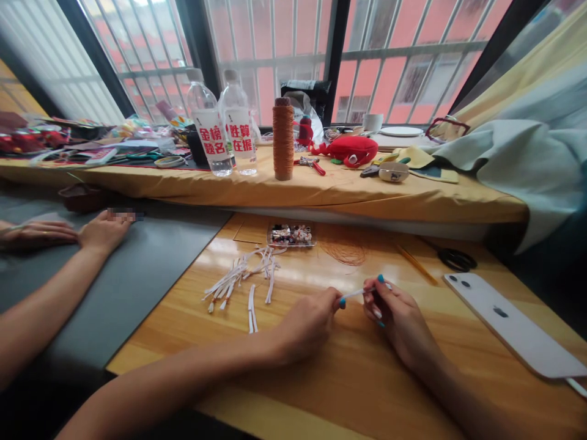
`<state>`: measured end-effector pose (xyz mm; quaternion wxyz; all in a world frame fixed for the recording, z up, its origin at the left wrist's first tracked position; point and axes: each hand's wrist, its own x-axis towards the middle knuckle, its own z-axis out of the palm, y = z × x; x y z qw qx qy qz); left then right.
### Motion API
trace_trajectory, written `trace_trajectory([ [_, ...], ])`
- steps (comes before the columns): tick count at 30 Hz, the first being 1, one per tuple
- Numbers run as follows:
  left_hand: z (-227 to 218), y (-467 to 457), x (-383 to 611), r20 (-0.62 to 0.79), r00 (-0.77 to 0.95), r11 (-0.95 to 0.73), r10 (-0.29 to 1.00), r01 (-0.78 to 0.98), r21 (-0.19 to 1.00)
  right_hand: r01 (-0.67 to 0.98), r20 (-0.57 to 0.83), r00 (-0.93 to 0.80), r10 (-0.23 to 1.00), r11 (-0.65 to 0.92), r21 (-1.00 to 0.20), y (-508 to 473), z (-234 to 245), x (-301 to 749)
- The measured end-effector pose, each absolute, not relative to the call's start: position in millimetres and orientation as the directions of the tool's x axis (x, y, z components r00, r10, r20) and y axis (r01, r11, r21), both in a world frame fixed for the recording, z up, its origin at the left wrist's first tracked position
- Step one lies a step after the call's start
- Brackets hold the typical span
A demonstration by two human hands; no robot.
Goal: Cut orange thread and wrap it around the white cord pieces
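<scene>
My left hand (308, 322) and my right hand (395, 318) rest on the wooden table (321, 379), both pinched on the ends of one short white strip (353, 294) stretched between them. A loose pile of similar white strips (243, 278) lies to the left on the table. Behind it sits a small clear tray of beads (291, 234), and a tangle of thin orange thread (343, 250) lies beside it.
A white phone (513, 324) lies face down at right, with black scissors (455, 260) and a pencil (416, 264) behind it. On the yellow-covered ledge (321, 189) stand two water bottles (227, 131), an orange thread spool (283, 139) and a red plush (351, 150). Another person's hands (103, 231) rest on the grey mat at left.
</scene>
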<state>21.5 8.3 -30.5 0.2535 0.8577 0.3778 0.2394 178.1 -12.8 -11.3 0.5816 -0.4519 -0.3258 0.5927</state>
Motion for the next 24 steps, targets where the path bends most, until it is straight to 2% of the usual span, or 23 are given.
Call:
trace_trajectory([
  [6,-19,11,21,0.11,0.604,-0.443,0.789,0.436,0.783,-0.373,-0.157,0.113,0.981,-0.105,-0.922,-11,-12,178],
  [11,-13,16,18,0.052,0.611,-0.276,0.79,0.278,0.92,-0.328,-0.133,0.083,0.988,-0.099,-0.94,-10,-17,178],
  [17,-10,17,21,0.013,0.622,-0.253,0.783,0.299,0.92,-0.299,-0.078,0.089,0.993,-0.048,-0.953,-11,-19,179],
  [24,-13,15,22,0.082,0.665,-0.404,0.742,0.347,0.846,-0.305,-0.076,0.094,0.993,-0.044,-0.951,-11,-18,179],
])
